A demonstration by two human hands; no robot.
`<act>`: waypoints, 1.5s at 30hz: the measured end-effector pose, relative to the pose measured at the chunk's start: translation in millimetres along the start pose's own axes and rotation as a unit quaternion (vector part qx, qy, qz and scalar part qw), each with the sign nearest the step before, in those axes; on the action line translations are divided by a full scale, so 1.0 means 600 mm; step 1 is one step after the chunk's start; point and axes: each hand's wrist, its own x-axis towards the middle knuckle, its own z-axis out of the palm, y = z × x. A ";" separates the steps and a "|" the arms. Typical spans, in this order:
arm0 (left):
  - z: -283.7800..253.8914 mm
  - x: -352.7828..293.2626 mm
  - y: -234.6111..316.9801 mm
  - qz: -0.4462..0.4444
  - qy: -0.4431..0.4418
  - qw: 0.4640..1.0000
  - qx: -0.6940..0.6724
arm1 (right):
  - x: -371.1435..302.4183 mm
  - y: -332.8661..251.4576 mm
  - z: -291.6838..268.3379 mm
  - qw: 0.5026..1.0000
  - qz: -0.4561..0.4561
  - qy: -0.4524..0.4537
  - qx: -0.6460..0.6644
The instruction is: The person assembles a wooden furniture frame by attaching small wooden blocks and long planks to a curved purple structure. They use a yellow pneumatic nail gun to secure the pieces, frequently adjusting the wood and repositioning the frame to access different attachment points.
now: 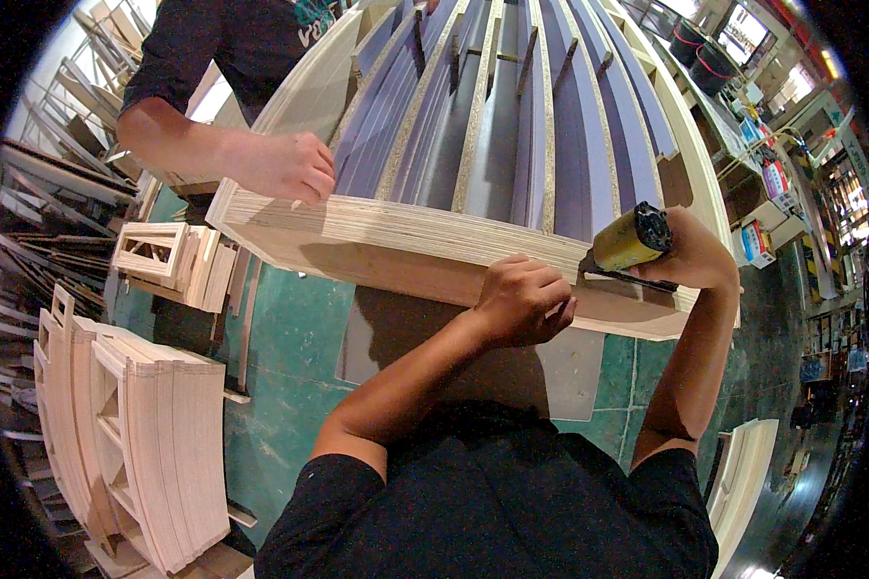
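A large curved wooden frame (377,236) with a layered plywood edge and purple-faced ribs (512,125) stands in front of me. My left hand (523,301) presses, fingers curled, on the plywood edge. My right hand (690,253) grips a yellow pneumatic nail gun (628,243), its nose against the same edge just right of my left hand. Another person's hand (285,166) rests on the frame's upper left corner.
Stacks of curved wooden frames (135,425) stand at the lower left, with smaller wooden pieces (169,256) above them. The floor (290,357) is green. Shelves and bins (763,174) line the right side. Another pale curved panel (743,482) lies at the lower right.
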 end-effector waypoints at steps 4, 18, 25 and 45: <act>-0.001 -0.003 -0.001 -0.002 -0.006 1.000 0.000 | 0.000 -0.003 0.002 1.000 -0.013 0.008 -0.003; -0.005 0.001 0.001 0.003 -0.018 1.000 0.009 | -0.001 -0.005 -0.001 1.000 -0.008 0.001 0.025; -0.003 0.002 0.000 0.010 0.002 1.000 0.003 | -0.002 -0.006 -0.001 1.000 0.000 0.009 0.028; -0.006 0.008 0.001 0.017 -0.019 0.999 0.026 | -0.004 -0.007 -0.004 0.998 -0.039 0.026 -0.039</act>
